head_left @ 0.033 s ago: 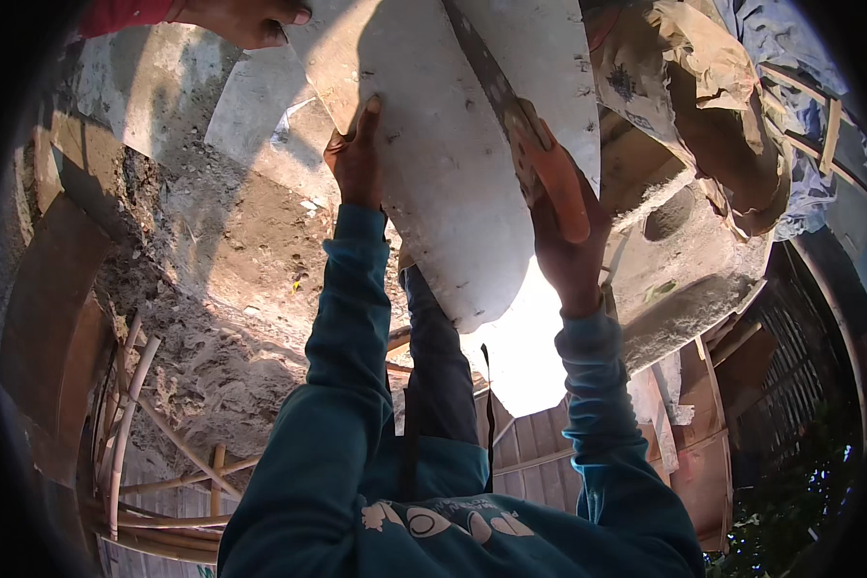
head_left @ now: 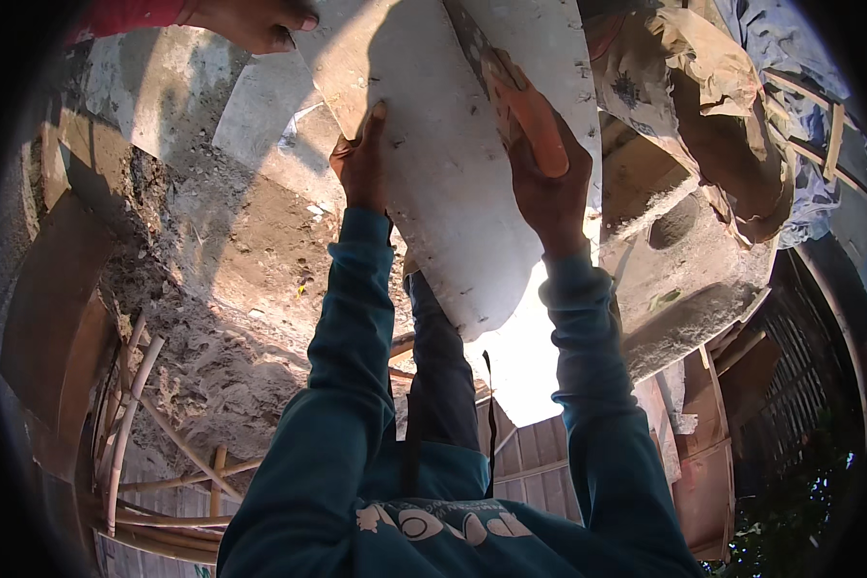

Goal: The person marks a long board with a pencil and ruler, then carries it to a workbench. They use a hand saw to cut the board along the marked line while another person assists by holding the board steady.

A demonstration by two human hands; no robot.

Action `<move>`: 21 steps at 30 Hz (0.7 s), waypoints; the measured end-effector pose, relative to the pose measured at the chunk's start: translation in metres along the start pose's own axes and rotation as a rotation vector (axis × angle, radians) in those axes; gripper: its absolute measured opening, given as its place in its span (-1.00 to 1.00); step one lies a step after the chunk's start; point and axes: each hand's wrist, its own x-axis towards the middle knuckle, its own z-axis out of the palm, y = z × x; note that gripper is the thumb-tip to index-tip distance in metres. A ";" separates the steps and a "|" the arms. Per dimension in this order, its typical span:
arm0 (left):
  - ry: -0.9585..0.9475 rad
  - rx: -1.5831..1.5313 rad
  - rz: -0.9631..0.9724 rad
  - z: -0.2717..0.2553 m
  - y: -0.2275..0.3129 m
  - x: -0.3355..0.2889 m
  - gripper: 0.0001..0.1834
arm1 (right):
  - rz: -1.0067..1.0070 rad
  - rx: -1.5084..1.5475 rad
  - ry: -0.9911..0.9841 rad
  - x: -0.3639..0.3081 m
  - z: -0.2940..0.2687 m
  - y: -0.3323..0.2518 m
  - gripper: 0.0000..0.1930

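Observation:
A large pale grey board [head_left: 453,183], flecked with dark marks, reaches from the top of the view towards my legs. My left hand [head_left: 361,169] grips its left edge, thumb on the upper face and the fingers mostly hidden. The handle of a handsaw [head_left: 535,125] is closed in my right hand [head_left: 552,183]; it is orange, and its dark blade slants up and left across the board, leaving the frame at the top. Another person's hand [head_left: 250,21], in a red sleeve, touches the board's far left corner.
Rubble and dusty soil [head_left: 260,231] lie to the left, with loose flat sheets. Bamboo poles [head_left: 130,433] cross at the lower left. On the right are a rough concrete slab [head_left: 684,260] with a round hollow, torn brown sacking [head_left: 722,58] and blue cloth [head_left: 809,183].
My right hand and the handsaw have moved forward and a little left along the board. My left hand keeps its grip, and the board has shifted only slightly.

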 end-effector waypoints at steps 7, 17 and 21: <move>0.021 0.029 0.062 -0.016 -0.006 0.018 -0.60 | 0.367 0.284 -0.311 -0.088 -0.041 -0.007 -0.37; 0.019 0.059 0.062 -0.009 -0.028 0.026 -0.58 | -0.079 0.115 0.032 0.060 0.054 0.011 -0.49; -0.002 0.044 0.038 -0.020 -0.011 0.020 -0.57 | -0.011 0.176 -0.115 -0.046 -0.012 -0.004 -0.50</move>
